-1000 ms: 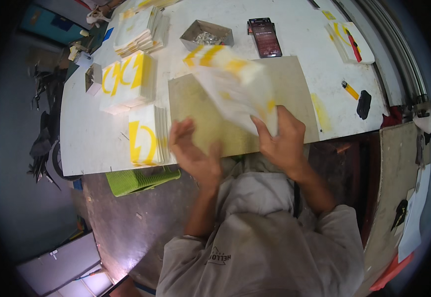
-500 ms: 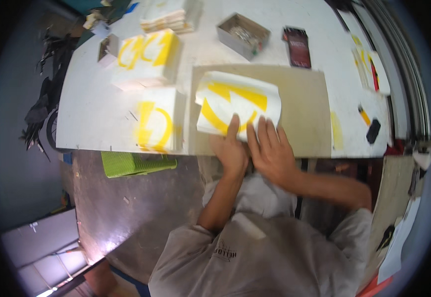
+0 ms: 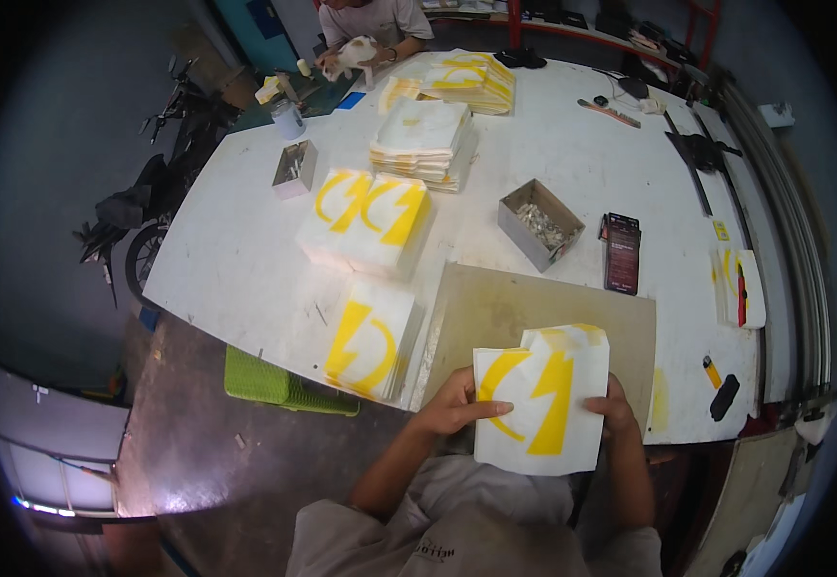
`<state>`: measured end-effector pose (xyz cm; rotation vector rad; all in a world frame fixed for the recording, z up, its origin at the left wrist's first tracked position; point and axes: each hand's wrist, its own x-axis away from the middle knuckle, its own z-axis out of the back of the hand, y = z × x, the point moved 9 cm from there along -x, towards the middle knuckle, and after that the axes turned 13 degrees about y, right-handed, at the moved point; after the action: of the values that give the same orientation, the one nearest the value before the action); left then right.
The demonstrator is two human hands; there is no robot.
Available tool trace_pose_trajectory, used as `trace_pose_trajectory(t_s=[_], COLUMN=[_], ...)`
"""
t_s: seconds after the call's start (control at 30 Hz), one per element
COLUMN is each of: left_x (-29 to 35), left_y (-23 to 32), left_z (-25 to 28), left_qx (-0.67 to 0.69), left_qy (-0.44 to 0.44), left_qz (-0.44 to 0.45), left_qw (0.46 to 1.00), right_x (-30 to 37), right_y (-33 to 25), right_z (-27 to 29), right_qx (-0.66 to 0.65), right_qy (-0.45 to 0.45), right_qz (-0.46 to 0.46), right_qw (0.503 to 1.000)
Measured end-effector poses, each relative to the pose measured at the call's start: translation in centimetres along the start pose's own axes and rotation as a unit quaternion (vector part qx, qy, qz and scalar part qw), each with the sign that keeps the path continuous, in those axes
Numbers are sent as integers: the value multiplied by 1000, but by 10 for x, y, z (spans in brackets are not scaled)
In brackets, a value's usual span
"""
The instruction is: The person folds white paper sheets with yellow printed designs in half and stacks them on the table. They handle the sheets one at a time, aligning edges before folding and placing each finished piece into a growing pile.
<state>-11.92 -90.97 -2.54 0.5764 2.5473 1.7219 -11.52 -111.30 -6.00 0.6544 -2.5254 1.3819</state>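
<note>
Upright before me is a small stack of white sheets (image 3: 538, 404) printed with a yellow lightning-like shape and arc. My left hand (image 3: 457, 404) grips its left edge, thumb on the front face. On the opposite edge, my right hand (image 3: 614, 408) pinches it the same way; fingers behind the sheets are hidden. Beneath and beyond lies a beige mat (image 3: 553, 300) at the table's near edge. To the left stands a stack of similar sheets (image 3: 375, 337), with a larger double-printed stack (image 3: 368, 226) behind it.
Beyond the mat are a grey box of small pieces (image 3: 540, 226) and a phone (image 3: 622, 255). More sheet stacks (image 3: 423, 139) rise farther back. At right lies a yellow-and-black tool (image 3: 718, 389). Across the table, another person (image 3: 375, 24) holds a cat (image 3: 351, 58). A green basket (image 3: 255, 377) sits below.
The sheets, earlier curved and lying on the mat under both hands, are now lifted upright and held by their side edges. My hands have moved apart. The view has tilted up, showing more table.
</note>
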Motion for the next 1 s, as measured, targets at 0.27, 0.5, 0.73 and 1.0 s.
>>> trace_pose_trajectory(t_s=[0.27, 0.5, 0.73, 1.0], left_x=[-23, -28, -4, -1], left_y=[24, 0, -6, -22], left_z=[-15, -7, -20, -16], left_qx=[-258, -165, -194, -229], left_qy=[-28, 89, 218, 220], left_qz=[-101, -212, -302, -288], left_qw=[960, 959, 908, 903], right_x=[24, 10, 20, 26], right_y=[-63, -31, -10, -6], right_z=[-1, 42, 20, 23], right_qx=[361, 293, 218, 240], right_qy=[160, 159, 185, 232], right_qz=[285, 311, 346, 341], right_qw=[874, 890, 894, 879])
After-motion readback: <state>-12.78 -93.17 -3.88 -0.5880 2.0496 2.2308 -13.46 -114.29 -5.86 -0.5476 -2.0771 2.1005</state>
